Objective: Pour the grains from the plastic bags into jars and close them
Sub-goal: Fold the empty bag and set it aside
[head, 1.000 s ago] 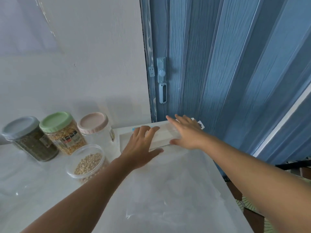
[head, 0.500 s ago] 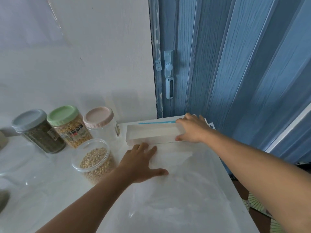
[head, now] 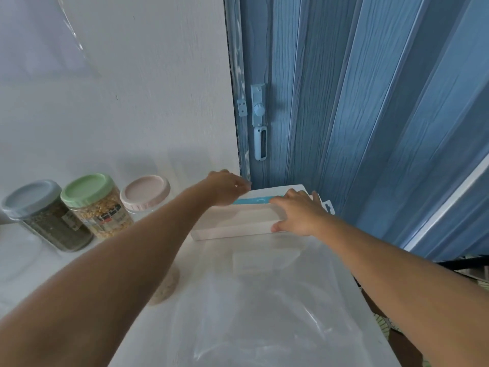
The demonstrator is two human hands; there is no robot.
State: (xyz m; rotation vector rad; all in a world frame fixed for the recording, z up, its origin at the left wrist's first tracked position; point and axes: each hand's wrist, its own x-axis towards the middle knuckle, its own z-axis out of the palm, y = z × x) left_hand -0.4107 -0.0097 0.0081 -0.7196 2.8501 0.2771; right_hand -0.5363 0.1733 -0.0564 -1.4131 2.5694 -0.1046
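Your right hand (head: 296,213) lies on the right end of the long white box (head: 232,221) at the back of the table, with its fingers curved over the top edge and the thumb on the front, so it holds the box. Your left hand (head: 227,188) reaches over the far left end of the box, near a light blue strip (head: 252,201) on top; the fingers bend down behind the box, and you cannot tell if they hold anything. In front of the box, a big clear plastic bag (head: 264,308) lies flat on the white table (head: 23,274). Under your left arm you can see part of a clear jar with pale round grains (head: 165,287). To the left, three closed jars stand in a row by the white wall: a grey-lidded jar of dark green grains (head: 50,221), a green-lidded jar of yellow corn (head: 98,207) and a pink-lidded clear jar (head: 145,193). A blue folding door (head: 357,115) stands behind the box.
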